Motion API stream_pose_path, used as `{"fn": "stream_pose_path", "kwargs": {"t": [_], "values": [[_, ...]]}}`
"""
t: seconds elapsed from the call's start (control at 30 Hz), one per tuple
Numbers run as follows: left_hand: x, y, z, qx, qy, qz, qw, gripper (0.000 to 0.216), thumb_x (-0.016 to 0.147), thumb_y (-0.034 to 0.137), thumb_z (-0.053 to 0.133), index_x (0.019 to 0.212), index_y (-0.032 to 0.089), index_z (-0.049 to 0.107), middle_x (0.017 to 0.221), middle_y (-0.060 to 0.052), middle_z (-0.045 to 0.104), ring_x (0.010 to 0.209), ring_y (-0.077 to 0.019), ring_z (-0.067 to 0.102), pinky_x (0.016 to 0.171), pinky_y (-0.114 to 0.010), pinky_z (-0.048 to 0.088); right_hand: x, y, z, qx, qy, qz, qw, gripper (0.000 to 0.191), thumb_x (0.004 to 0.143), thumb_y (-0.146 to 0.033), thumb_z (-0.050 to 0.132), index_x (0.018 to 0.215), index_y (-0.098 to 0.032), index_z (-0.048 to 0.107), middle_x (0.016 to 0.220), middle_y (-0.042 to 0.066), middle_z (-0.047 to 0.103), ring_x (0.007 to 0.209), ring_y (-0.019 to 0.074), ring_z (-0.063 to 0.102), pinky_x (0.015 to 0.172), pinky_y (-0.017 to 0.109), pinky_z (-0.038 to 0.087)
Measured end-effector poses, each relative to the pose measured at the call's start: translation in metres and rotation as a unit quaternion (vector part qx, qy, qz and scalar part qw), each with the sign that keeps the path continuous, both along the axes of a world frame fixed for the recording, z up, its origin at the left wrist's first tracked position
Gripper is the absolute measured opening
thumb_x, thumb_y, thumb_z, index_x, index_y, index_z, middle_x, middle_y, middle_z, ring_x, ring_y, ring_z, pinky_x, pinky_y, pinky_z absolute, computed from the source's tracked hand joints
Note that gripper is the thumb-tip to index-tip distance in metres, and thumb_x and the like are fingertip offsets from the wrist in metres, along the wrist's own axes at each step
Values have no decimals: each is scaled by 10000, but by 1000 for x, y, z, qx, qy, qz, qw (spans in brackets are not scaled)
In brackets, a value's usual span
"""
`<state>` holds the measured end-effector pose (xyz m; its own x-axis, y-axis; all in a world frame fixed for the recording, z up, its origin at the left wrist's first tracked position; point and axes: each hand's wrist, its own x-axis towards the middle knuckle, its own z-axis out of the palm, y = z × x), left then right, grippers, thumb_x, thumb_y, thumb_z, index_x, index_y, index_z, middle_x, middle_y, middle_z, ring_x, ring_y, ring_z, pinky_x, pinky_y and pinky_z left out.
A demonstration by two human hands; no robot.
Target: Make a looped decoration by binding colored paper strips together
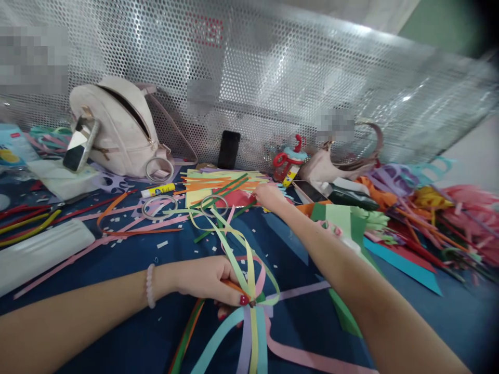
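Strips (pixel 254 332), btm ends cut off, pinched in L grip (pixel 208 279); R grip (pixel 272 197), can't tell.

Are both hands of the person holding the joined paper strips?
No, only the left hand grips the joined paper strips, while the right hand is at the loose strips farther back.

The single head view looked forward and down from the near side of the worktop (pixel 148 353), close above the left fingers (pixel 230 296), facing the far edge and a perforated silver sheet (pixel 265 67); the far right corner seemed blurred.
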<state>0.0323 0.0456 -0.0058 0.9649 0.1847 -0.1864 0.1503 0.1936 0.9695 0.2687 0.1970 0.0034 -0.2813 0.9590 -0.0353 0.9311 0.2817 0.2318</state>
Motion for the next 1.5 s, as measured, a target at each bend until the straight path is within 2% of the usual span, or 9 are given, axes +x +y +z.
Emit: {"fn": "stream_pose_path", "kwargs": {"t": [0.13, 0.27, 0.43, 0.6, 0.87, 1.03, 1.17, 1.33, 1.5], "values": [[0, 0, -2, 15, 5, 9, 1000, 145, 814, 250, 577, 730, 134, 595, 523, 49, 528, 459, -35, 440, 485, -129, 367, 1, -5, 5, 51, 66, 6, 996, 230, 882, -300, 510, 1017, -128, 580, 1014, 68, 606, 899, 166, 588, 794, 361, 487], [-1, 1, -2, 9, -1, 9, 1000, 188, 795, 294, 605, 699, 136, 578, 546, 42, 534, 486, -43, 456, 481, -134, 369, 4, -22, 10, 86, 144, 34, 985, 165, 839, -158, 482, 864, -115, 639, 827, 70, 664, 787, 166, 608, 727, 273, 457], [0, 1, 3, 0, 6, 6, 1000, 163, 793, 253, 593, 674, 143, 579, 509, 48, 521, 465, -47, 460, 473, -134, 370, 10, -53, 9, 80, 224, 112, 965, 345, 790, -87, 433, 1067, -174, 620, 927, 51, 680, 798, 156, 615, 715, 255, 463], [0, 0, 3, -3, -13, 22, 1000, 172, 807, 213, 549, 669, 141, 621, 477, 50, 502, 436, -45, 417, 472, -143, 358, 14, -81, 2, 74, 267, 159, 947, 257, 762, -100, 452, 886, -183, 661, 911, 54, 680, 830, 174, 620, 771, 295, 474], [1, -1, 6, -20, -8, 49, 999, 168, 726, 169, 506, 610, 135, 622, 482, 41, 515, 416, -49, 385, 449, -174, 310, 9, -102, 6, 28, 292, 192, 936, 243, 786, -105, 466, 822, -194, 690, 893, 44, 701, 841, 170, 638, 799, 307, 492], [2, -2, 6, -49, 2, 79, 996, 149, 634, 147, 464, 524, 133, 564, 478, 22, 518, 431, -66, 420, 439, -189, 301, 0, -115, 17, 1, 353, 125, 927, 256, 800, -145, 491, 957, -204, 685, 961, 43, 702, 887, 184, 642, 800, 318, 497], [2, -3, 7, -40, 7, 96, 995, 171, 676, 152, 464, 549, 128, 575, 481, 20, 505, 445, -68, 437, 439, -187, 301, -3, -120, 24, -56, 452, 61, 888, 163, 745, -185, 558, 830, -197, 696, 830, 30, 711, 770, 179, 652, 720, 297, 507], [2, -7, 8, 60, 32, 107, 992, 160, 793, 213, 504, 764, 119, 631, 530, 35, 516, 482, -67, 492, 475, -166, 380, -3, -120, 28, -100, 514, 47, 851, 129, 713, -255, 588, 769, -168, 665, 712, 26, 665, 642, 145, 607, 607, 263, 477], [5, -17, 3, 159, 56, 170, 971, 202, 823, 292, 514, 788, 122, 617, 683, 10, 563, 604, -98, 581, 542, -176, 449, -6, -124, 32, -124, 566, 32, 814, 199, 663, -351, 661, 711, -162, 622, 703, 16, 626, 645, 128, 573, 625, 260, 463]]}}
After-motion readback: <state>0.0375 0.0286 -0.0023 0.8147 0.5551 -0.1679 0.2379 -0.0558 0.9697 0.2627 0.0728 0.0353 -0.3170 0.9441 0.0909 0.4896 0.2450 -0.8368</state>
